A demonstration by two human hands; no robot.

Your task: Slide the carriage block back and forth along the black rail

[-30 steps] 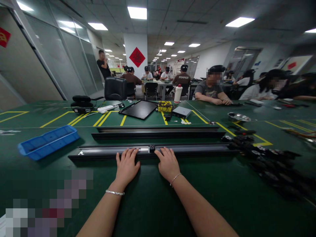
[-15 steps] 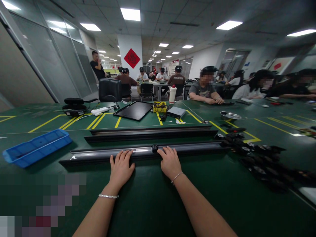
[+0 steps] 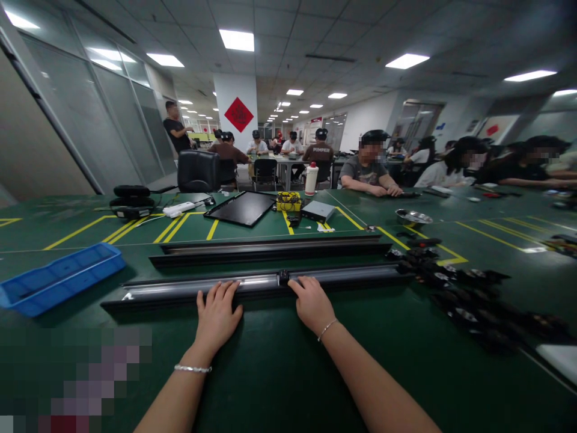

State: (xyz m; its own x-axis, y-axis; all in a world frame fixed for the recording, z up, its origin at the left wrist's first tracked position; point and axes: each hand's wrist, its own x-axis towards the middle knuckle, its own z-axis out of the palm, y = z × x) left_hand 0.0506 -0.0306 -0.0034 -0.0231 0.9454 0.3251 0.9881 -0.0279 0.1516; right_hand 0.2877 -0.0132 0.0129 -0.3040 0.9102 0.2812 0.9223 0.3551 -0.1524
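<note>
A long dark channel-shaped rail [image 3: 347, 275] with a shiny inner face lies across the green table in front of me. My left hand [image 3: 218, 316] rests on its near edge left of the middle, fingers spread. Inside the channel, near mid-length, sits a small black block-like part [image 3: 283, 277]. The index finger of my right hand [image 3: 313, 305] points at the right side of this part and appears to touch it. The other right fingers lie over the rail, loosely bent and holding nothing. A second, similar rail [image 3: 270, 248] lies parallel behind the first.
A blue plastic bin [image 3: 63, 278] stands at left. Many loose black parts [image 3: 469, 310] are heaped at right, by the rail's end. Farther back are a flat black panel [image 3: 241, 208], a grey box [image 3: 318, 211], a metal bowl [image 3: 413, 217] and a white bottle [image 3: 311, 179]. A co-worker [image 3: 367, 171] sits across the table.
The view has tilted and shifted slightly. My right index finger now points more distinctly at the black part, with the other fingers more bent. My left hand stays on the rail.
</note>
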